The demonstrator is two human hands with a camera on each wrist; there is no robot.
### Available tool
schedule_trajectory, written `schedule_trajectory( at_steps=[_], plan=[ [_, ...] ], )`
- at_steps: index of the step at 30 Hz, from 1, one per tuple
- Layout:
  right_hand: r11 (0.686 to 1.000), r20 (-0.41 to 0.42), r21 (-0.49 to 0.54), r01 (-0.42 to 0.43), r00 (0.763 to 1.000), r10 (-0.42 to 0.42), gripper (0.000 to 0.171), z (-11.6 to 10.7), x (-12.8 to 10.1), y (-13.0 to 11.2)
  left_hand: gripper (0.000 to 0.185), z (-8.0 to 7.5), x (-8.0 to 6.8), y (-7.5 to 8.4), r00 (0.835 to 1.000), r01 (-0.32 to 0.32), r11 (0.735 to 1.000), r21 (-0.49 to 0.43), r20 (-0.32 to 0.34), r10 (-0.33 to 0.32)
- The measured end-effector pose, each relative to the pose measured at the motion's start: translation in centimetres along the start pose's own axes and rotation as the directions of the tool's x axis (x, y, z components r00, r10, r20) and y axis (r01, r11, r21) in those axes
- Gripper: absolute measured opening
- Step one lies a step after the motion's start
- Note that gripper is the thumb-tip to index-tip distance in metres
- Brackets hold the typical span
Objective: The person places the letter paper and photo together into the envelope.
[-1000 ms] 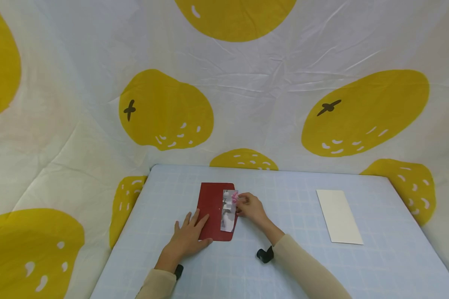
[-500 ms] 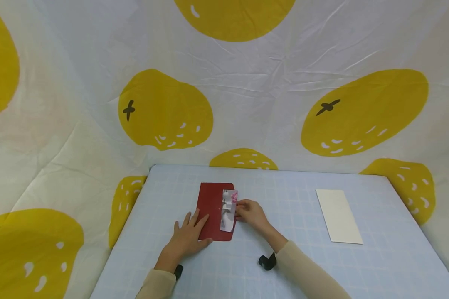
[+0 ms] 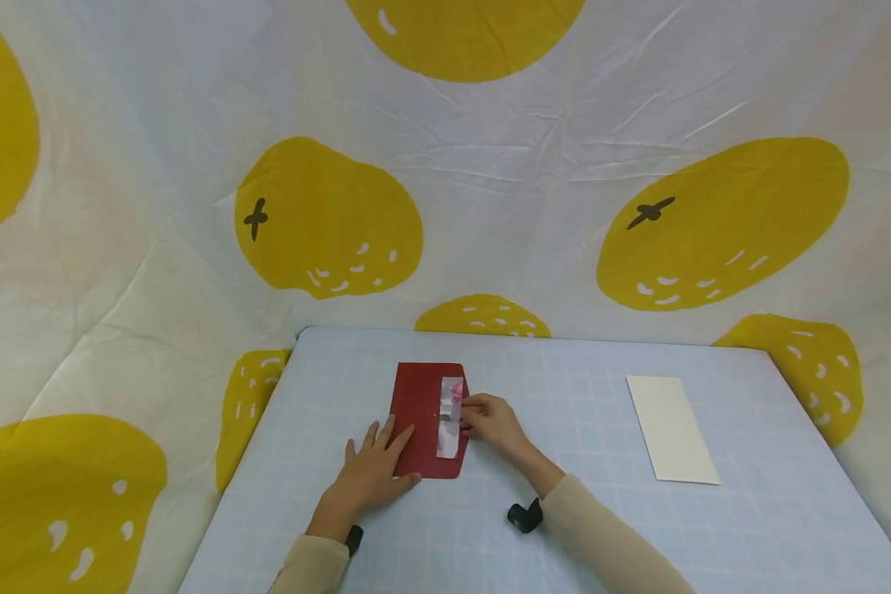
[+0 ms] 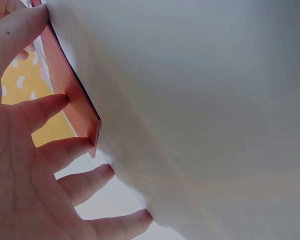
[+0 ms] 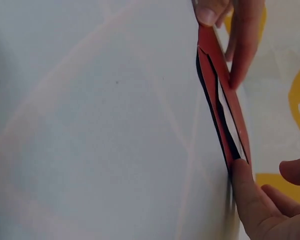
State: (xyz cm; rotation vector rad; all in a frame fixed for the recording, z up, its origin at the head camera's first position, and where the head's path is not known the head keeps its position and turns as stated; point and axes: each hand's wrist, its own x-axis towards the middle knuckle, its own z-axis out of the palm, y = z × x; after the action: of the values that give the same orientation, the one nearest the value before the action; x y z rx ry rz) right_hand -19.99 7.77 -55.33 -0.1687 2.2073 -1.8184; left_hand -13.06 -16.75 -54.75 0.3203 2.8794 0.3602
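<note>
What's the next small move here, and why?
Probably ease the picture card slightly left with the right hand: a strip shows on the red envelope, its right edge at those fingers, and the left hand lies across the envelope's left edge, likely steadying it.

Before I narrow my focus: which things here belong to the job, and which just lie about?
Job: flat red paper envelope, shiny grey-white printed strip with pink patch, left hand, right hand.

Lying about, apparently: off-white rectangular board.
</note>
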Motion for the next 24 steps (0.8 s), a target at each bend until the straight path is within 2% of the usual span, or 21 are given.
schedule_trajectory(
  at_steps=[11,24],
  plan=[
    [0.997,0.062,0.077,-0.011,0.998,0.006,0.032,1.0,0.4,-0.2,0.086,0.2,0.0,-0.2,1.0,-0.013,1.0,0.003,-0.021,0.013],
    [0.995,0.059,0.101,-0.007,0.998,0.001,0.026,2.4,0.7,-0.7,0.083,0.2,-0.1,-0.2,0.999,-0.035,0.999,-0.004,-0.025,0.035]
  ],
)
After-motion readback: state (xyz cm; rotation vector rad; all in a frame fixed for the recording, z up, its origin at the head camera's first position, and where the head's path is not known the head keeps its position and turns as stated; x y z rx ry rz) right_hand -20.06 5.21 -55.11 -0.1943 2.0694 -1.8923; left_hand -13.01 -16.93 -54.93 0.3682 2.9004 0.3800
